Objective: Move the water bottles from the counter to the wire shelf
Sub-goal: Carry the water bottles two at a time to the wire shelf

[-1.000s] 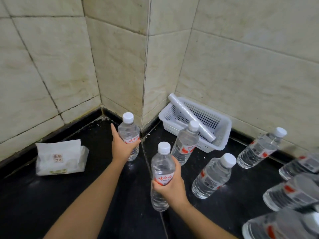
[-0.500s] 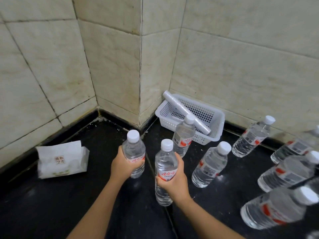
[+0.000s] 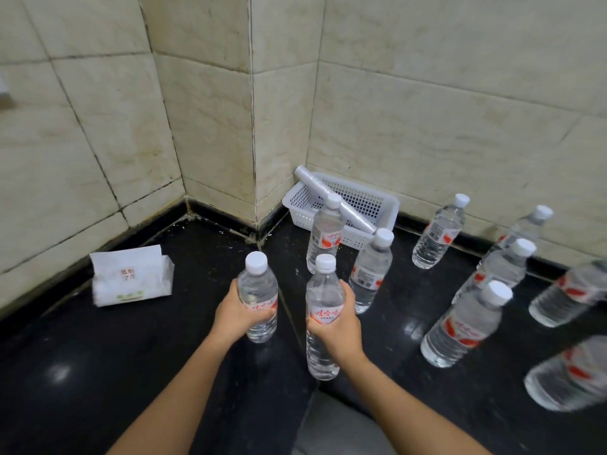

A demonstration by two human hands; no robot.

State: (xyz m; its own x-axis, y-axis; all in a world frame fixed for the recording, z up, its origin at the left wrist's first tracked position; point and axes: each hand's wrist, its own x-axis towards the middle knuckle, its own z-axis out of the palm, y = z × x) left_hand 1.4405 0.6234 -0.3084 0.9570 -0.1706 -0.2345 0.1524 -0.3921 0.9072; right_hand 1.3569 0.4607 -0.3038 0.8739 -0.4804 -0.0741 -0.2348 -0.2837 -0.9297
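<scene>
Left hand was wrapped round the label band of the left bottle, fingers curled tight. Right hand gripped the right bottle the same way, thumb beside its red-lettered label. Both bottles were upright, white caps on, side by side but apart, low over the black bench; whether their bases touched it could not be told. Just beyond the right hand a third bottle stood on the bench. Behind that, a fourth bottle stood in front of a white basket, a clear roll slanting across it. Further right, more bottles stood near the tiled wall, those at the frame's edge blurred. Out left, a tissue pack lay on the bench.
</scene>
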